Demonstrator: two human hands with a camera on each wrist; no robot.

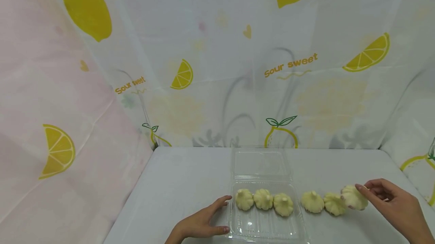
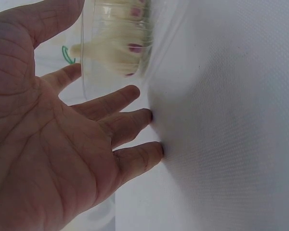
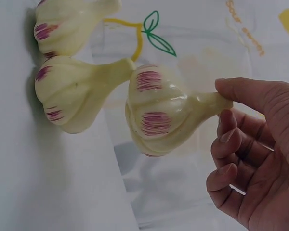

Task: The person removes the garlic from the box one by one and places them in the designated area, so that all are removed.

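The right grip [image 1: 395, 206] pinches one garlic bulb [image 3: 156, 113] by its neck, between the thumb and the fingers. This bulb is cream-coloured, ridged and a little shiny, with purple streaked patches; it is held off the table [image 1: 183, 168], its round body pointing away from the palm. The end of the neck is hidden by the fingers. Beside it are two bulbs [image 1: 312, 202] on the table; I cannot tell whether the held one touches the nearer. Farther, three bulbs [image 1: 263, 199] sit in a row inside the clear container [image 1: 258, 230]. The left grip [image 1: 204, 219] is spread, not closed, at the container's side; its wrist view cuts off and blurs the bulbs there.
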